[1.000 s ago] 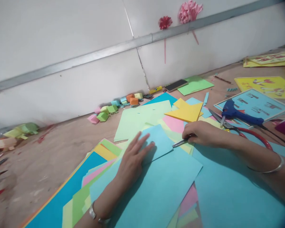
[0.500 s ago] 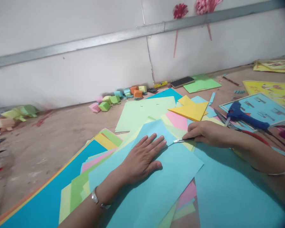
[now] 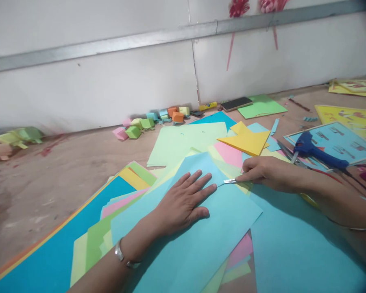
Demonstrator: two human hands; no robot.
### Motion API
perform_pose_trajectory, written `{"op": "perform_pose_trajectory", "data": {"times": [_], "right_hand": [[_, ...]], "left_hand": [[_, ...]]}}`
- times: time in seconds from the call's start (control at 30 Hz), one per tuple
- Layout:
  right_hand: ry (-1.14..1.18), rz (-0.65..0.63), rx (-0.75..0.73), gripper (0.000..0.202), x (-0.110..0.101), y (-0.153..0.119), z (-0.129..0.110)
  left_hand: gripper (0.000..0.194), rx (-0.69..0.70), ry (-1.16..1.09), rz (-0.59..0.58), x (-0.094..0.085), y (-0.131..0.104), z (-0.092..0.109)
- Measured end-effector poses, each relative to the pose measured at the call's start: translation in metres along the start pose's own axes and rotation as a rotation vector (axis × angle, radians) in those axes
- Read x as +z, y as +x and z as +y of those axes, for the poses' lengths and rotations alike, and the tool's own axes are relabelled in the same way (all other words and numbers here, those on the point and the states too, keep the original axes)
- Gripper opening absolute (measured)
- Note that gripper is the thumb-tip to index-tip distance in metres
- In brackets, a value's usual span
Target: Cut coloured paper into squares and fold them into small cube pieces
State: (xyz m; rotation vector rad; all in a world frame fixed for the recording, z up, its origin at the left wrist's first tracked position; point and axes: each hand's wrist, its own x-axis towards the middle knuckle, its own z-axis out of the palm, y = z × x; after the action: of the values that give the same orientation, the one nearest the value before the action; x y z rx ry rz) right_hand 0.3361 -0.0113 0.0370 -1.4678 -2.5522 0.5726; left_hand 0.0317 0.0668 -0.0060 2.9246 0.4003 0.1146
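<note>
- Light-blue sheet: on top of a pile of coloured paper.
- Left hand: flat on the sheet, fingers spread, grasping nothing.
- Craft knife: tip at the sheet's far right edge.
- Right hand: clenched around the knife, right of the sheet.
- Folded yellow paper: beyond the sheet.
- Blue glue gun: right of the sheet.
- Smartphone: well beyond the sheet.

I monitor one view, from the head camera. It looks forward and down over the left hand and right hand, near the paper at the lower edge, and reaches the wall across the top.
</note>
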Motion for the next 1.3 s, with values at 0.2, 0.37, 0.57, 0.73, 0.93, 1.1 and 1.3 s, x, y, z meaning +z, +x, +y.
{"op": "perform_pose_trajectory", "data": {"times": [0.2, 0.37, 0.57, 0.73, 0.93, 1.1, 1.3], "right_hand": [[0.024, -0.02, 0.0, 0.04, 0.003, 0.001, 0.002], [0.012, -0.086, -0.017, 0.042, -0.003, -0.001, 0.001], [0.015, -0.052, 0.009, 0.042, -0.002, 0.001, -0.005], [-0.04, -0.077, 0.029, 0.042, 0.003, 0.003, -0.016], [-0.138, -0.051, 0.016, 0.038, 0.005, 0.001, -0.02], [-0.116, -0.062, 0.022, 0.034, 0.002, 0.0, -0.019], [-0.119, -0.085, 0.05, 0.034, 0.001, 0.002, -0.023]], "left_hand": [[0.062, 0.001, -0.044, 0.036, 0.001, 0.0, 0.001], [0.062, -0.009, -0.042, 0.013, -0.002, 0.0, 0.002], [0.062, -0.01, -0.016, -0.018, -0.003, 0.0, 0.003], [0.062, -0.009, -0.007, -0.021, -0.002, 0.001, 0.003], [0.062, -0.001, -0.037, 0.028, 0.001, 0.0, 0.002], [0.062, 0.007, -0.05, 0.053, 0.002, 0.0, 0.001], [0.062, 0.007, -0.04, 0.034, 0.0, 0.0, 0.002]]}}
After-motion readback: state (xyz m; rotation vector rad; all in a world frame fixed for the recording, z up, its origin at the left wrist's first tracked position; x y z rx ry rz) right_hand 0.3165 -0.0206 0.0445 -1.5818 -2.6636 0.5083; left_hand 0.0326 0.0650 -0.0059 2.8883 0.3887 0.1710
